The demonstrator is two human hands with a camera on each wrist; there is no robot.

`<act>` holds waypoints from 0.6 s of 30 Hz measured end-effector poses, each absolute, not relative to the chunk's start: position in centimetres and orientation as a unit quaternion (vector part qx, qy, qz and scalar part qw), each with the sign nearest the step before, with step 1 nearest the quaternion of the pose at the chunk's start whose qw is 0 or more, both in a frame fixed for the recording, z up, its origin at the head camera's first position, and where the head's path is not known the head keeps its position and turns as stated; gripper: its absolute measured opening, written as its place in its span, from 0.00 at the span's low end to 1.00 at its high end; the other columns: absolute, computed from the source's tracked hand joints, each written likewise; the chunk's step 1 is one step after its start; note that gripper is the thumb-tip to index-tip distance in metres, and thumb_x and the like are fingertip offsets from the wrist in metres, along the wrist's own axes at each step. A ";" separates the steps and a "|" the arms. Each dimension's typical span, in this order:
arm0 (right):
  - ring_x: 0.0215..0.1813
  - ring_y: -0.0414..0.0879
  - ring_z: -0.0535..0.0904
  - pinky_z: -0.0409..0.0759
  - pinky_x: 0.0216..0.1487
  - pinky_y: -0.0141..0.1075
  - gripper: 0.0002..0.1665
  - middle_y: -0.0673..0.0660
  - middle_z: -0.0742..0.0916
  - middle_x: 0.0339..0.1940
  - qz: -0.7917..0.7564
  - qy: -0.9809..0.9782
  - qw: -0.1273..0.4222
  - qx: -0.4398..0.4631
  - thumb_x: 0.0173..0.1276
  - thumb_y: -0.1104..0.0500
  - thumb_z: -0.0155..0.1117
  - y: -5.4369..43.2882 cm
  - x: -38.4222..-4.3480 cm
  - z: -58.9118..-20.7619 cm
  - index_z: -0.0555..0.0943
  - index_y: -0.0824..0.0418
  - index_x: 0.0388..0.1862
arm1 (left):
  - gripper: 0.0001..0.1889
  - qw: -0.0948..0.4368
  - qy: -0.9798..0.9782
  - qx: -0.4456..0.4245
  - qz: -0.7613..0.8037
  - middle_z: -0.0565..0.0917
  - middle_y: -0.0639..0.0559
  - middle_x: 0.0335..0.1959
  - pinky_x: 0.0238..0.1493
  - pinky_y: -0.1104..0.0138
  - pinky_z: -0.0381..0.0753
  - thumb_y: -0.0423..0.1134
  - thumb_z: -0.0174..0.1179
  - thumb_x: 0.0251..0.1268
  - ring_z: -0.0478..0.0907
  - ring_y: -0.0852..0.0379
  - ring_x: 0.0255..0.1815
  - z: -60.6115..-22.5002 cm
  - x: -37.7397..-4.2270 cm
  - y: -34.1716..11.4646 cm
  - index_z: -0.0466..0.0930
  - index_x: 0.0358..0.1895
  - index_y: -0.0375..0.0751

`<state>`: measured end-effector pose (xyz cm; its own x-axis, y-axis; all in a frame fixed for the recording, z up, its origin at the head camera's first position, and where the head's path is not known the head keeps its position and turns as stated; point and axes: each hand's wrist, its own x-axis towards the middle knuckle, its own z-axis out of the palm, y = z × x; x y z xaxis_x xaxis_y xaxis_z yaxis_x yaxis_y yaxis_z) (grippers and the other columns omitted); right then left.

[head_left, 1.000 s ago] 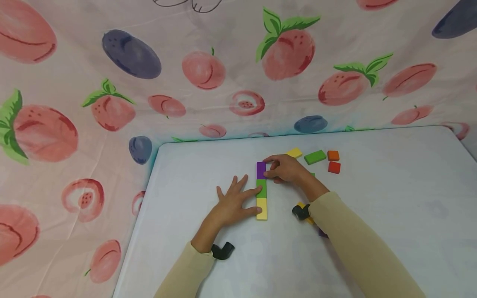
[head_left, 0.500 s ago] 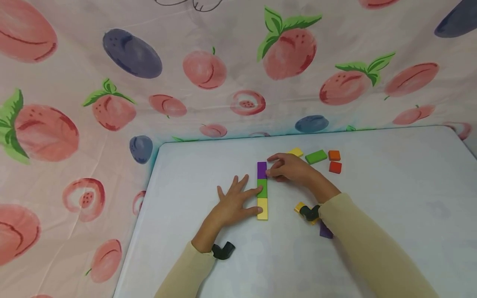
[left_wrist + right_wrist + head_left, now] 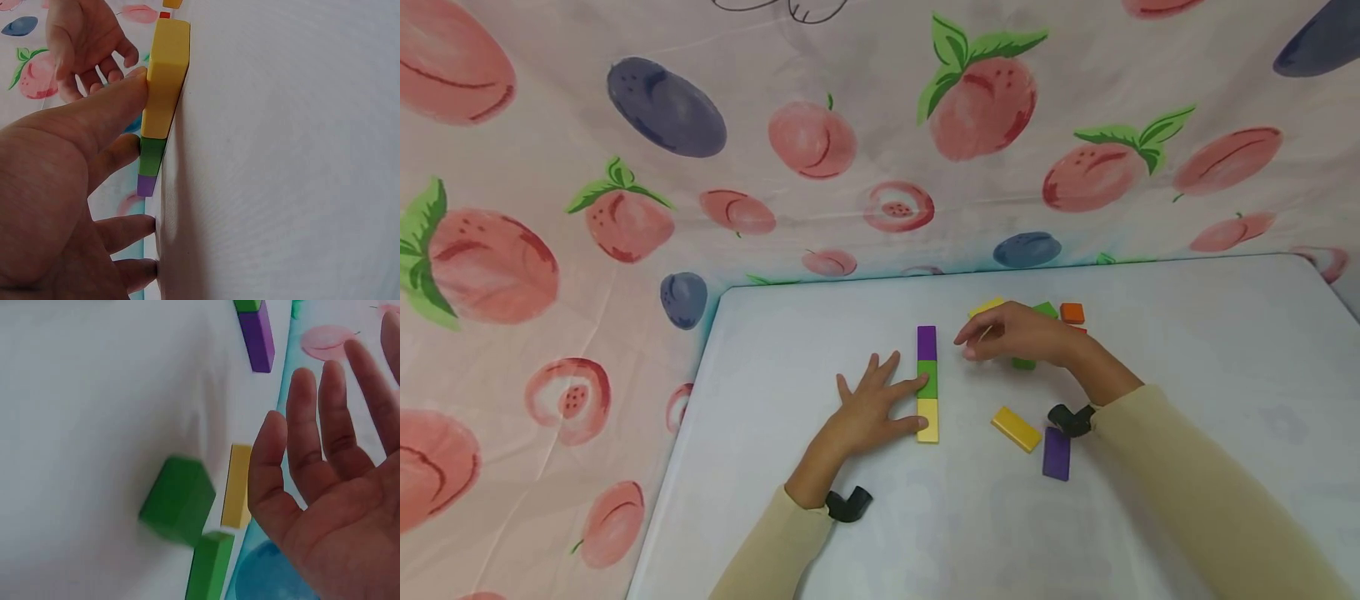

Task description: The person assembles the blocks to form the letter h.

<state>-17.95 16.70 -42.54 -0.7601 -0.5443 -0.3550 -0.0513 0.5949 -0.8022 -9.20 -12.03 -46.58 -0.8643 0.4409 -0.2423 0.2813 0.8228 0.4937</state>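
Note:
Three flat blocks lie end to end in a straight line: a purple block (image 3: 927, 342) at the far end, a green block (image 3: 931, 385) in the middle, a pale yellow block (image 3: 932, 433) nearest. My left hand (image 3: 867, 417) lies spread beside the line, its index fingertip at the green block and its thumb at the yellow one. In the left wrist view the thumb touches the side of the yellow block (image 3: 165, 81). My right hand (image 3: 1026, 335) hovers to the right of the line with loosely bent fingers and holds nothing.
Under and behind the right hand lie another yellow block (image 3: 987, 306), a green block (image 3: 1045, 310), a second green block (image 3: 1024, 364) and an orange block (image 3: 1072, 313), with a red one mostly hidden. Nearer are a golden-yellow block (image 3: 1017, 429) and a purple block (image 3: 1056, 454). Fruit-print cloth (image 3: 820, 217) backs the white table (image 3: 760, 350).
My right hand has left the purple block at the line's far end and moved right, uncovering the golden-yellow and nearer purple blocks. My left hand has stayed in place.

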 end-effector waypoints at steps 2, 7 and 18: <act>0.55 0.49 0.79 0.80 0.54 0.40 0.23 0.52 0.87 0.49 -0.409 0.840 0.302 -0.188 0.68 0.44 0.71 17.2 -17.7 -42.3 0.86 0.53 0.58 | 0.34 0.176 0.938 0.192 0.227 0.51 0.46 0.85 0.68 0.20 0.33 0.63 0.64 0.66 0.39 0.35 0.85 -46.6 -9.2 -12.0 0.70 0.74 0.68; 0.53 0.47 0.80 0.81 0.52 0.39 0.23 0.49 0.87 0.46 -0.376 0.853 0.294 -0.213 0.66 0.43 0.73 18.2 -17.1 -42.1 0.87 0.51 0.56 | 0.34 0.176 0.938 0.192 0.227 0.51 0.46 0.85 0.68 0.20 0.32 0.63 0.64 0.65 0.39 0.35 0.86 -46.6 -9.2 -12.0 0.69 0.75 0.69; 0.48 0.43 0.82 0.81 0.51 0.37 0.21 0.45 0.89 0.45 -0.332 0.851 0.324 -0.248 0.62 0.46 0.77 18.8 -15.2 -42.8 0.88 0.45 0.54 | 0.34 0.174 0.939 0.190 0.226 0.51 0.46 0.85 0.68 0.20 0.32 0.63 0.64 0.65 0.39 0.36 0.86 -46.7 -9.1 -12.0 0.69 0.74 0.69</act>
